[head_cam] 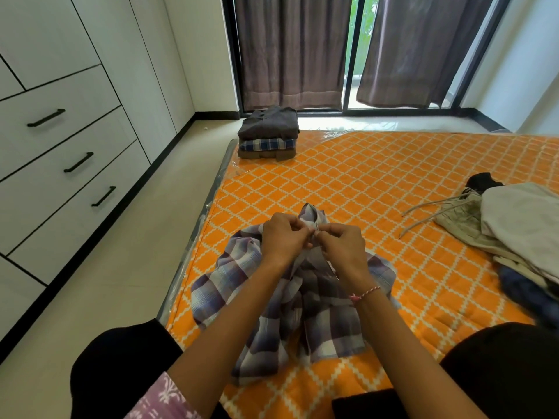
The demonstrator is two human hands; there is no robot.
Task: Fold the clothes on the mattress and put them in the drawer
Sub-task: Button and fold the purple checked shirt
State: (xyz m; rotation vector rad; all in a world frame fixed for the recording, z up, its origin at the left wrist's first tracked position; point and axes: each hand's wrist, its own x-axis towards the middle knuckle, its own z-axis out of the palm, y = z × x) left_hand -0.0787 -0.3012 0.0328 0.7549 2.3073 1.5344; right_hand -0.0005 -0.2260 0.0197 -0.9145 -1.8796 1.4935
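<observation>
A purple and white plaid shirt (320, 309) lies rumpled on the orange patterned mattress (378, 182) just in front of me. My left hand (282, 237) and my right hand (340, 241) meet at its collar, each pinching the front placket near the top button. A stack of three folded garments (267, 134) sits at the mattress's far left corner. A pile of unfolded clothes (514, 234), beige, white and dark blue, lies at the right edge. White drawers with black handles (78, 162) line the left wall, all closed.
Pale tiled floor (127, 267) runs between the mattress and the drawer unit. Dark curtains (290, 49) hang over a glass door at the back. My knees in black trousers (121, 370) rest at the mattress's near edge.
</observation>
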